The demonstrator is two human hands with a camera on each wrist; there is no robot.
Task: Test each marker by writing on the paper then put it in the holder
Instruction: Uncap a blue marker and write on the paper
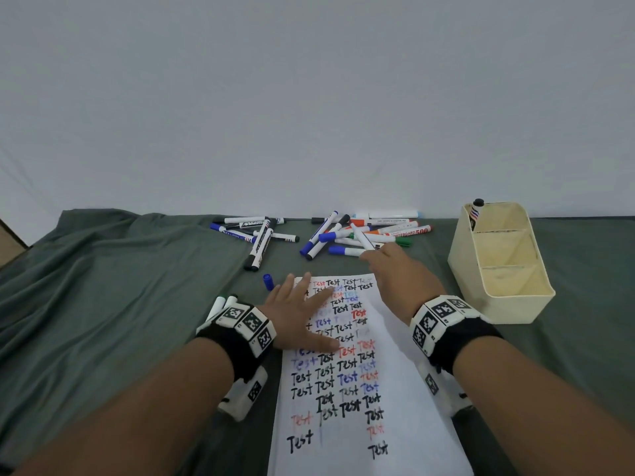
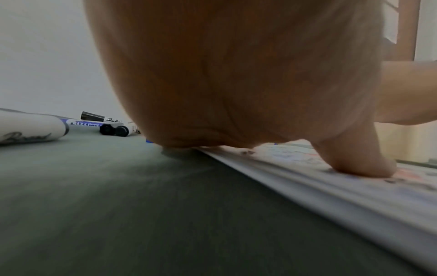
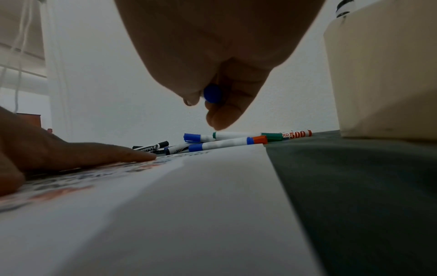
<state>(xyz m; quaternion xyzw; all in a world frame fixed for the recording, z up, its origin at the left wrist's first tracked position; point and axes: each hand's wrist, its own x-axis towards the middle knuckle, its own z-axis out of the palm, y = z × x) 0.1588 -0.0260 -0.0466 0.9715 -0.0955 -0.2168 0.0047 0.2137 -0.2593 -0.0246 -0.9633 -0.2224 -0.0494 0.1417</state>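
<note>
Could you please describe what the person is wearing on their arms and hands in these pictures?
Both forearms are bare, with no sleeves or gloves. Each wrist carries a black strap topped by a ring of white blocks printed with black square-pattern tags: left band, right band. A white tagged camera unit hangs under the left wrist, another under the right.

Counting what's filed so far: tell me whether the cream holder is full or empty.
Nearly empty: the holder has one black-capped marker in its far compartment; the other two compartments show bare floor.

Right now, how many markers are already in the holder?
1: a black-capped marker stands in the far compartment of the holder. The other two compartments look empty, though their floors are partly hidden.
</note>
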